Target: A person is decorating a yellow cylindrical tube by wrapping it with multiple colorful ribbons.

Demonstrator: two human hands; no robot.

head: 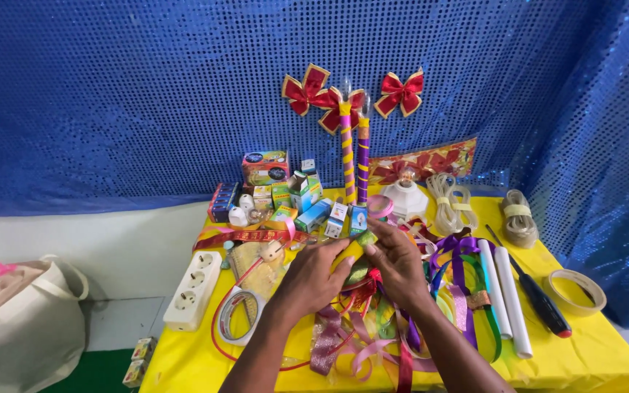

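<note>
Both hands meet over the middle of a yellow table (591, 356). My left hand (313, 278) and my right hand (396, 263) together pinch a short yellow-wrapped stick (351, 249) with a green patch at its end. Under the hands lies a tangle of ribbons (358, 335) in pink, red, purple and green. Two tall sticks wound in yellow and purple ribbon (354, 160) stand upright just beyond the hands.
A white power strip (193, 288) and a tape roll (240, 315) lie at the left, small boxes (285, 193) at the back. White tubes (507, 295), a screwdriver (540, 300) and a tape ring (579, 290) sit at the right. Red bows (400, 92) hang on the blue sequin backdrop. A cloth bag (23, 320) stands on the floor.
</note>
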